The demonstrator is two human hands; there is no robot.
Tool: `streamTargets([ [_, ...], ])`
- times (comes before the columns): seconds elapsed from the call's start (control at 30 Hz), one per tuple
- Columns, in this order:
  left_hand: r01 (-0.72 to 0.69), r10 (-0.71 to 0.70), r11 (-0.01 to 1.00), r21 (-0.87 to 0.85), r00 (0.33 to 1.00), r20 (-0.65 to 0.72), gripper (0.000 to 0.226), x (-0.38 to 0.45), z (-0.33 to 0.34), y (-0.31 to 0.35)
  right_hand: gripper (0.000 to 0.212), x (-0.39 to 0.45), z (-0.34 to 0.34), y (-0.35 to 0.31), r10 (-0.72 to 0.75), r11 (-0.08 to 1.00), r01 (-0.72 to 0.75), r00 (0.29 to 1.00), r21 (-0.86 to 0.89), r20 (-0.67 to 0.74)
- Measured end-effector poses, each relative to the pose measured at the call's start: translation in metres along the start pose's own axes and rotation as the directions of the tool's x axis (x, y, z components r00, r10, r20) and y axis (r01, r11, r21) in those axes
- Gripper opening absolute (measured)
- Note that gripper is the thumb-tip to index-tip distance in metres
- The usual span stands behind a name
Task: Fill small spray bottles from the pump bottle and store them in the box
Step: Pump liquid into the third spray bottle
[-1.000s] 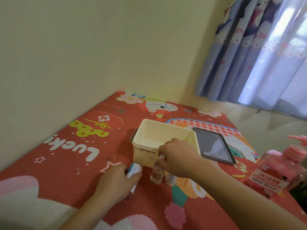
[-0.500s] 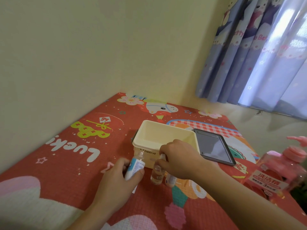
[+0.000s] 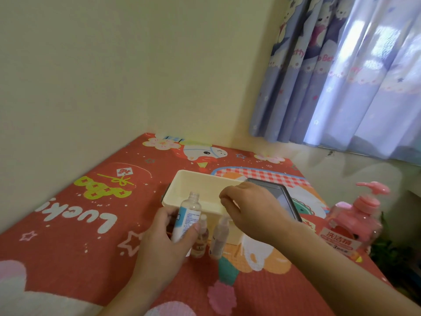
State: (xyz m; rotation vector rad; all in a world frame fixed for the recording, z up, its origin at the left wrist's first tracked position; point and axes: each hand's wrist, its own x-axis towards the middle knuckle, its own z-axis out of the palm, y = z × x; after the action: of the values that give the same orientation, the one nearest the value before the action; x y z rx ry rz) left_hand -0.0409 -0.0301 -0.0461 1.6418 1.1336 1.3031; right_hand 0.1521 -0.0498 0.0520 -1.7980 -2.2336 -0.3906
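My left hand (image 3: 164, 242) grips a small clear bottle (image 3: 188, 215) with a blue and white label, held upright with its neck uncapped, just in front of the cream box (image 3: 182, 185). Two small spray bottles stand on the mat against the box's front wall, an amber one (image 3: 200, 241) and a clear one (image 3: 218, 239), both with their spray tops on. Above the box's front edge hovers my right hand (image 3: 248, 208), fingers curled, with nothing visible in them. The pink pump bottle (image 3: 350, 226) stands at the right edge of the mat.
A dark tablet (image 3: 280, 195) lies flat right behind the box, partly hidden by my right hand. The red patterned mat (image 3: 68, 224) runs to the wall at left and back. A blue curtain (image 3: 341, 76) hangs at the right.
My left hand has lifted the labelled bottle off the mat and turned it upright. My right hand has let go of the spray bottle's top and risen above the box edge.
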Motion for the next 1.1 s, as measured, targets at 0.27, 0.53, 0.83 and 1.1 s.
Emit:
streamTargets([
  [0.27,-0.049,0.054,0.994,-0.1,0.997,0.055,0.047,0.007,0.03,0.026,0.015,-0.032,-0.012,0.023,0.061,0.997,-0.051,0.983,0.063,-0.171],
  [0.53,-0.071,0.09,0.987,-0.148,0.988,0.127,0.054,0.003,0.074,0.052,0.013,-0.076,-0.036,0.051,0.171,0.985,-0.161,0.942,0.057,-0.289],
  [0.83,-0.05,0.126,0.967,-0.25,0.945,0.301,0.05,-0.007,0.117,0.074,0.007,-0.123,-0.061,0.093,0.411,0.901,-0.434,0.84,0.015,-0.353],
  [1.1,-0.09,0.183,0.966,-0.244,0.902,0.392,0.044,-0.005,0.137,0.094,0.047,-0.147,-0.063,0.125,0.725,0.641,-0.748,0.518,0.171,-0.454],
])
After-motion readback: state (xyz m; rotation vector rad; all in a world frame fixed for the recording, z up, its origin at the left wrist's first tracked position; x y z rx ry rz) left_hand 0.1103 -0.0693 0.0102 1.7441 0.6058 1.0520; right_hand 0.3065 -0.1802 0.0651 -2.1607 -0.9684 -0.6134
